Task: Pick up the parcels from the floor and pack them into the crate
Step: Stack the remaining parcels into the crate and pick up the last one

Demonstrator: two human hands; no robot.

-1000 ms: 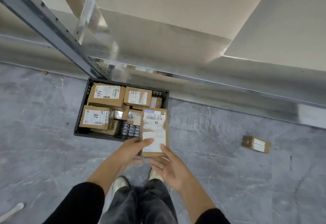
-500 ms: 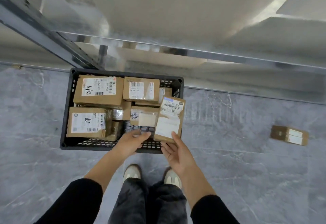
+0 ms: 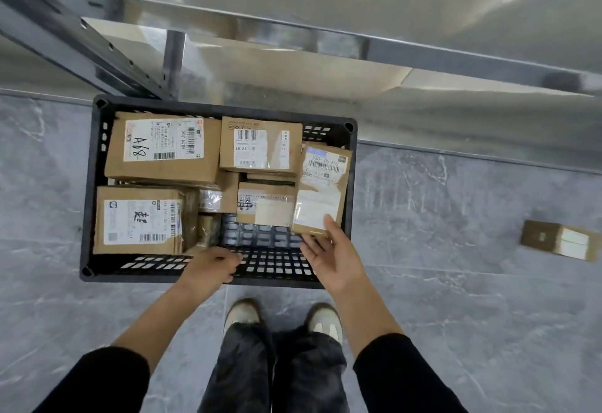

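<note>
2 hands were at the near side of the crate (image 3: 87, 184): my left hand (image 3: 213, 266) had its fingers curled at the near wall, gripping or merely resting I could not tell, probably to steady it. My right hand (image 3: 332, 250) lay open-palmed, thumb touching the tilted parcel (image 3: 321, 191) propped against the right wall, likely easing it into the gap. Inside I counted 5 labelled parcels (image 3: 163, 149) on top, that one included, plus some half-hidden; 1 floor parcel (image 3: 560, 240) waited well apart on the right.
</note>
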